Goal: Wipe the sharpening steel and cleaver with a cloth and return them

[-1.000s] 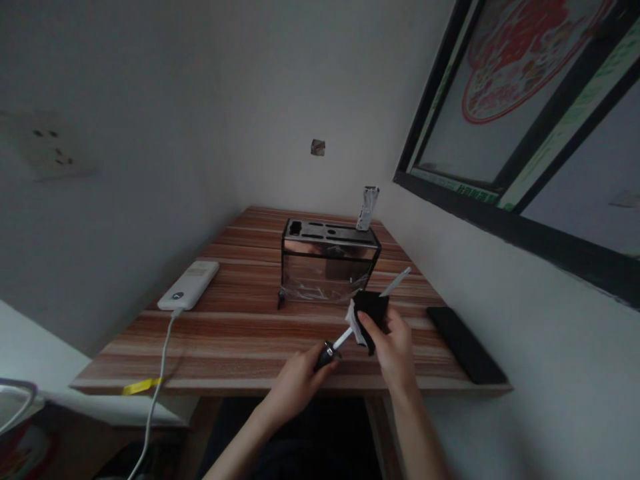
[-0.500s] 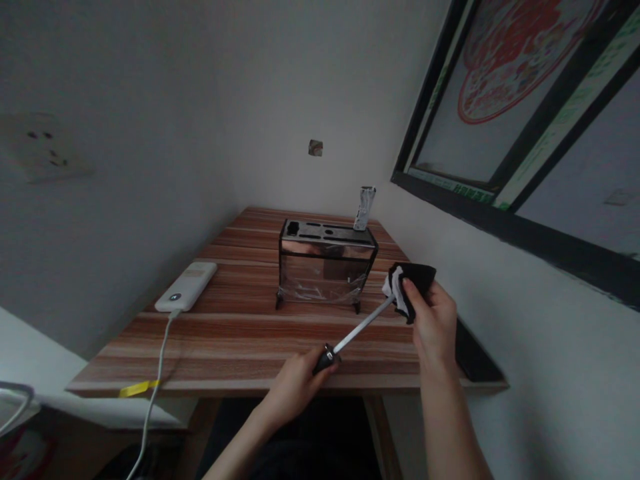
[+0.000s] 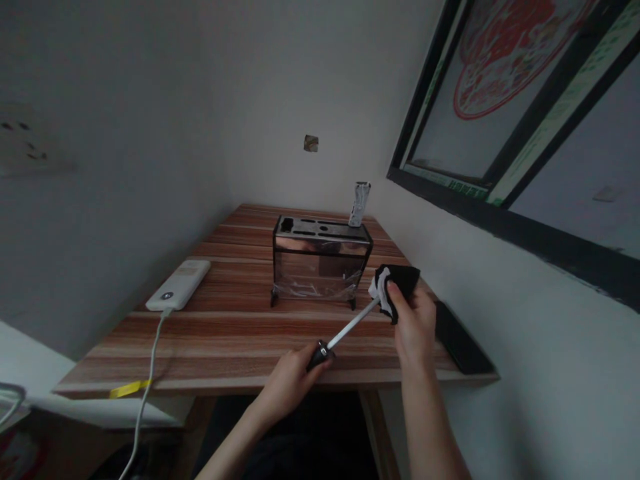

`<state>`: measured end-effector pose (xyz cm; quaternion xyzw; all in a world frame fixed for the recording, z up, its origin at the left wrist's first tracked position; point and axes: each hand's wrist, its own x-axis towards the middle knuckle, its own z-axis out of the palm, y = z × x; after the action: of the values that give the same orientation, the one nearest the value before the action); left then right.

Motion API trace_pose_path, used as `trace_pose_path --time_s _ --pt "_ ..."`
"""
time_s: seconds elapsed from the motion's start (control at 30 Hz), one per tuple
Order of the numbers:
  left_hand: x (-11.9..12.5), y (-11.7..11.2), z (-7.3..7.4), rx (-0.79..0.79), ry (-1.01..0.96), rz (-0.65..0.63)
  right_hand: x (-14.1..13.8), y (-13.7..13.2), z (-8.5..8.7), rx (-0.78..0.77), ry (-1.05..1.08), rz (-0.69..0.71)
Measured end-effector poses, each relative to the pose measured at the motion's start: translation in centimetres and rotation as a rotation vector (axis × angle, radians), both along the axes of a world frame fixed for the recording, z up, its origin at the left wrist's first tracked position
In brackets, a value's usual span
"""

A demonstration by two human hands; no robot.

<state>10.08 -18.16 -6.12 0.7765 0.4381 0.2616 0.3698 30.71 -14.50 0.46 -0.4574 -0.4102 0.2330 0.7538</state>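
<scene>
Held in the left hand (image 3: 287, 383), with fingers curled snugly round it: the dark handle (image 3: 319, 357) of a slim pale rod (image 3: 353, 324). Kept low at the near edge of the bench (image 3: 220, 360), with forearm reaching in from below left. Slanting up and away to the right over the bench, with far end hidden at a black-and-white cloth (image 3: 406, 279); impossible to tell how fully wrapped. Pinched between thumb and fingers of the right hand (image 3: 416, 321), with thumb lying on the near face and forearm rising steeply from below. Looks like wiping along the rod, judging by cloth and grip. To do it well, brace the handle firmly, squeeze the fabric evenly and pull in line with the rod rather than levering sideways. Better to turn the rod slightly between passes and keep skin behind the fabric. Mind the dark flat slab (image 3: 463, 338) beside the right wrist. Farther off, allow elbow room for the white power bank (image 3: 180, 287) at left and, beyond the rod, the metal-topped holder (image 3: 324, 247)
</scene>
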Motion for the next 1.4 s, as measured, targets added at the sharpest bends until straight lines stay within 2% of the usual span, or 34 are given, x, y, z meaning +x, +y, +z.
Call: trace_pose_path --time_s 0.23,0.4,0.5,0.83,1.03,1.4 --pt "0.1 0.2 -0.2 0.006 -0.066 0.037 -3.2 -1.5 -2.2 -0.184 -0.104 0.197" --pt "-0.1 0.6 -1.1 -0.015 -0.162 0.058 -6.2 -2.8 -3.4 -0.241 -0.205 0.368" --pt "-0.2 0.8 -1.6 -0.012 -0.202 0.066 -7.3 -3.3 -4.2 -0.257 -0.240 0.411" --pt "-0.3 0.6 -1.4 -0.035 -0.166 0.036 -7.2 -3.7 -4.6 -0.281 -0.211 0.353" --pt "-0.2 0.6 -1.3 -0.021 -0.112 0.040 -7.0 -3.9 -4.7 -0.276 -0.168 0.374" --pt "0.1 0.2 -0.3 -0.006 -0.064 0.027 -5.0 -3.3 -3.2 -0.255 -0.137 0.335"
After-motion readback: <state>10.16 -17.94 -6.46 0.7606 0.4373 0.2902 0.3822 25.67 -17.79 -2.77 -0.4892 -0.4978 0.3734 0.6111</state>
